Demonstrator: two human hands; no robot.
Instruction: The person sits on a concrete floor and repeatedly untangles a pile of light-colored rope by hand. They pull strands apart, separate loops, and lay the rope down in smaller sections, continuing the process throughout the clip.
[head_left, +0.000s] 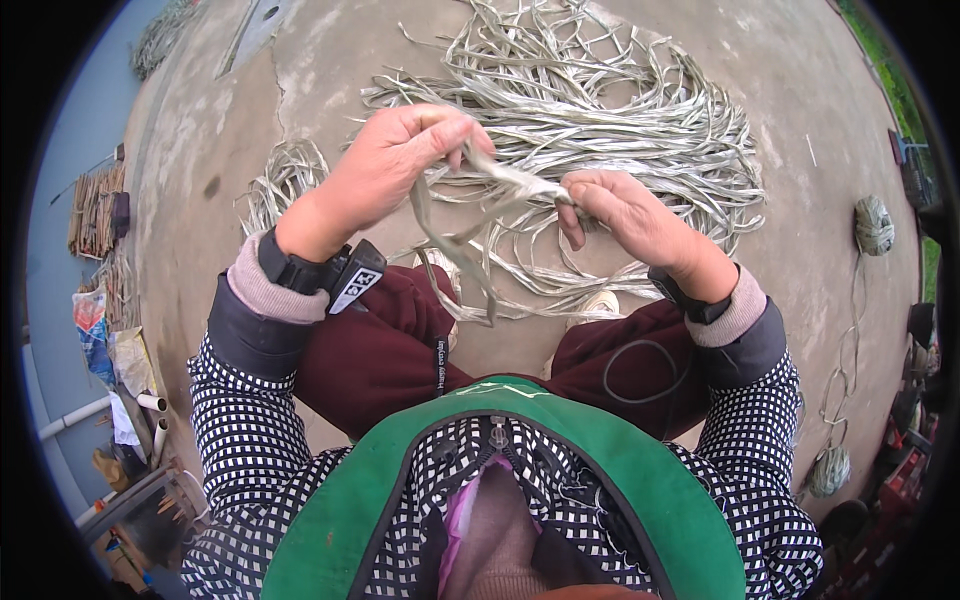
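Above my knees, my left hand (420, 146) pinches a flat, pale grey-green strip (514, 178), which looks like plastic or fibre. My right hand (619, 210) grips the same strip at a twisted or knotted part, to the right of my left hand. Between the hands the strip is stretched, and a loose loop of it hangs down towards my shoes. A large heap of similar strips (600, 127) lies on the concrete floor beyond my hands. A smaller bundle of strips (289, 176) rests behind my left wrist.
On the right lie a wound ball of strip (874, 225) and a second ball (829, 471), with a loose strand trailing between them. Bundled sticks (96, 212), a pipe (152, 403) and bags line the wall on the left. Another heap of strips (161, 37) is at the upper left.
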